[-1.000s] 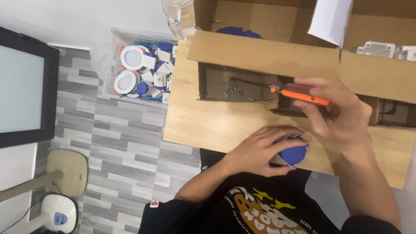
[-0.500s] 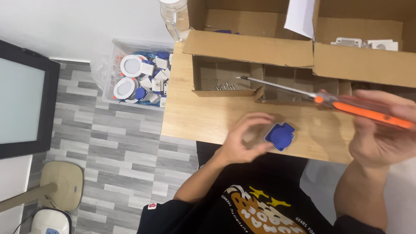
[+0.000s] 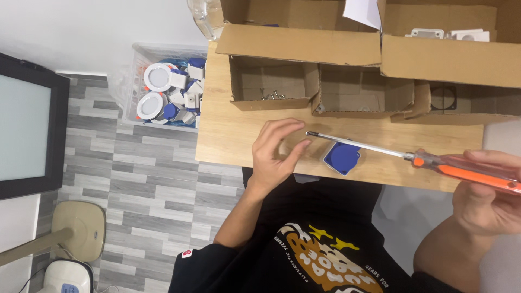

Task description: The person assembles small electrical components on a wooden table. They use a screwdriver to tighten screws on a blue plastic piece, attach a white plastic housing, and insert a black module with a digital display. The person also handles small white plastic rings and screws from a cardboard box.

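Observation:
My right hand grips the orange handle of a long screwdriver at the right edge of the view; its metal shaft points left, with the tip over the wooden table. A small blue square part lies on the table under the shaft. My left hand hovers open just left of that part, fingers spread, holding nothing.
Open cardboard boxes line the back of the table; one small box holds metal clips. A clear plastic bin of white and blue parts stands on the floor to the left. A dark monitor is at far left.
My left hand has let go of the blue part and moved left, opening. My right hand has pulled the screwdriver out to the right and lower.

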